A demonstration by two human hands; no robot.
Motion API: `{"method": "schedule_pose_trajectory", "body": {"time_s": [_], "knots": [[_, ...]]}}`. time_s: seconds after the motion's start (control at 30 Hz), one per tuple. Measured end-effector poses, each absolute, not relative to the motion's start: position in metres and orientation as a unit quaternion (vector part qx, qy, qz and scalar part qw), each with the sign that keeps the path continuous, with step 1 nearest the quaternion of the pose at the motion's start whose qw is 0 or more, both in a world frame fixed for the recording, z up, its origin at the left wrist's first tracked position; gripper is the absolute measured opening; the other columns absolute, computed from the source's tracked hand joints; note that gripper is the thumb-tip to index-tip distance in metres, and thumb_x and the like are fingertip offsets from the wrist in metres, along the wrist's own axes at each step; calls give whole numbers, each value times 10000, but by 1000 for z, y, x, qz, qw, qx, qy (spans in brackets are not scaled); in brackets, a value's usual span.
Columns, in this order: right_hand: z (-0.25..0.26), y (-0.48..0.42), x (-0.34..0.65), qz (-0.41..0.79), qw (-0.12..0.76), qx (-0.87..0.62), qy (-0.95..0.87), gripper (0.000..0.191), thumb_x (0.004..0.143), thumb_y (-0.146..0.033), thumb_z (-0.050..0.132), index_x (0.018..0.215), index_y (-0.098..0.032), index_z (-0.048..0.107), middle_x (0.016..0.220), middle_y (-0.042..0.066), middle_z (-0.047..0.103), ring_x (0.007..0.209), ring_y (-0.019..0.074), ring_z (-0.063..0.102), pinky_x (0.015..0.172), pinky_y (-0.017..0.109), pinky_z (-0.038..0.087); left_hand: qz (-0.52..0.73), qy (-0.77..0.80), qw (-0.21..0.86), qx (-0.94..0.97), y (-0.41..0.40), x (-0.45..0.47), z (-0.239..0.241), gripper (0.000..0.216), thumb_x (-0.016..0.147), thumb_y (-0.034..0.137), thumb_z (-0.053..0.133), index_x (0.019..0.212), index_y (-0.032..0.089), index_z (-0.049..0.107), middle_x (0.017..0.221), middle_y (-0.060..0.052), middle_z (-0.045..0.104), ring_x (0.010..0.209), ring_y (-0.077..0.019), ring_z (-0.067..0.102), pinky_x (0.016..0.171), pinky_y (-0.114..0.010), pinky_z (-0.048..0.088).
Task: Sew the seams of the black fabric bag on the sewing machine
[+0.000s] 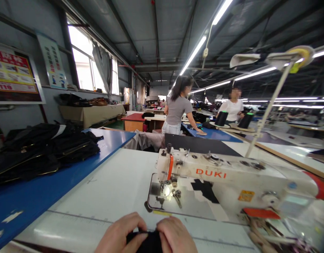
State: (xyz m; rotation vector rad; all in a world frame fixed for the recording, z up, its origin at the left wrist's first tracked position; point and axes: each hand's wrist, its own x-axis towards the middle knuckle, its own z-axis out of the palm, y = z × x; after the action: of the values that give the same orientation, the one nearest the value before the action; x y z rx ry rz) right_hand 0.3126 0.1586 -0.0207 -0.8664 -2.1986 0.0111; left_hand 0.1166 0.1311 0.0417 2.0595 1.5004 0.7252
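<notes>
Both the left hand (pixel 119 233) and right hand (pixel 176 234) pinch a piece of black fabric (pixel 148 241) at the near edge of the bench (pixel 109 189), before a white sewing machine (pixel 230 182) lettered "DUKI" in orange.

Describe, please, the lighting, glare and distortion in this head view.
In the head view, the window is blown out white and the ceiling tube lights glare; a bright spot falls on the needle plate of the sewing machine; wide-angle distortion stretches and blurs the machine's right end; the left hand and right hand on the black fabric are cut by the bottom edge.
</notes>
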Motion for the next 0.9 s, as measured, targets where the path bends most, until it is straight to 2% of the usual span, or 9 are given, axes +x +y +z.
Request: {"method": "schedule_pose_trajectory", "body": {"time_s": [0.13, 0.17, 0.3, 0.43, 0.63, 0.9], "knots": [[9, 149, 316, 149, 346, -359, -854, 190, 861, -85, 401, 879, -209, 544, 1025, 59, 593, 936, 172, 571, 805, 270, 470, 268, 529, 228, 773, 132, 113, 41, 104, 805, 162, 499, 805, 222, 584, 831, 22, 628, 798, -136, 564, 743, -214, 412], [16, 146, 316, 201, 330, -367, -846, 177, 881, -118, 394, 881, -209, 546, 1016, 54, 586, 933, 167, 565, 807, 269, 460, 270, 524, 224, 776, 131, 112, 42, 106, 810, 162, 497, 813, 222, 584, 839, 19, 625, 813, -141, 562, 755, -225, 408], [32, 142, 317, 382, 274, -424, -774, 194, 924, -286, 389, 826, -211, 538, 771, -3, 546, 745, 153, 519, 684, 265, 411, 280, 523, 241, 768, 132, 107, 48, 102, 807, 163, 513, 808, 215, 601, 834, 13, 615, 838, -149, 549, 780, -252, 390], [32, 146, 317, 504, 251, -436, -703, 258, 904, -406, 414, 797, -200, 526, 709, -18, 457, 692, 147, 436, 632, 258, 365, 302, 534, 343, 711, 136, 102, 47, 82, 797, 205, 539, 803, 200, 621, 824, 11, 618, 828, -148, 539, 767, -252, 386], [28, 152, 316, 532, 266, -435, -676, 292, 884, -468, 441, 806, -199, 525, 723, -19, 436, 712, 147, 399, 651, 256, 344, 375, 458, 588, 551, 141, 97, 28, 206, 762, 316, 614, 826, 120, 601, 705, 6, 557, 662, -109, 472, 641, -231, 356], [25, 155, 318, 515, 257, -445, -686, 338, 888, -491, 427, 727, -198, 473, 685, -23, 367, 679, 142, 353, 613, 252, 309, 426, 419, 667, 445, 140, 100, 18, 259, 748, 352, 673, 810, 112, 596, 707, -14, 569, 655, -98, 480, 649, -228, 339]]}}
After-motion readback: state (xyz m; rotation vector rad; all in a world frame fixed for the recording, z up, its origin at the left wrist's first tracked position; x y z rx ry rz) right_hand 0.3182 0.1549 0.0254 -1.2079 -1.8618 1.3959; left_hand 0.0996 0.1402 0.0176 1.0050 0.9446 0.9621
